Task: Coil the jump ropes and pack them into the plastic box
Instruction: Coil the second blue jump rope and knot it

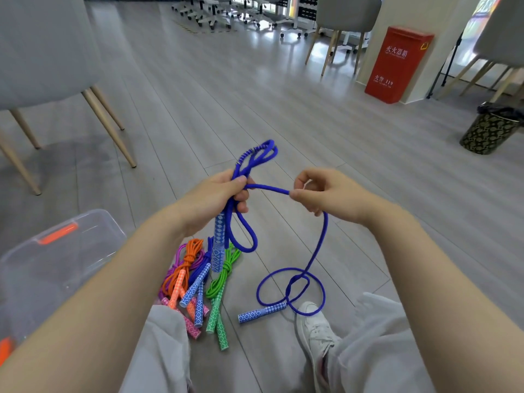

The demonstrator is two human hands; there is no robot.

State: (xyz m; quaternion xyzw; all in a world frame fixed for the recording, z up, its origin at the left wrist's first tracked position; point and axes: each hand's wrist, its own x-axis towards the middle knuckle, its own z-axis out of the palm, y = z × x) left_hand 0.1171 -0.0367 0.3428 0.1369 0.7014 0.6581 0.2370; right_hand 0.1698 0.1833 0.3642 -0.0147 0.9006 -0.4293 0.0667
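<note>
My left hand [219,194] grips a bundle of loops of the blue jump rope [317,245], with one blue-and-white handle [219,245] hanging below the fist. My right hand [320,191] pinches the same rope a short way to the right. From there the rope drops to the floor, curls in a loop and ends at its second handle [262,313] by my shoe. Coiled orange, purple, blue and green ropes [198,285] lie in a pile on the floor below my left hand. The clear plastic box [56,251] with orange latches stands at the left.
I sit with grey trousers and a white shoe [314,330] on a grey plank floor. A grey chair [42,52] with wooden legs is at the left, a red cabinet [397,63] and a patterned bin [489,131] at the right, more chairs behind.
</note>
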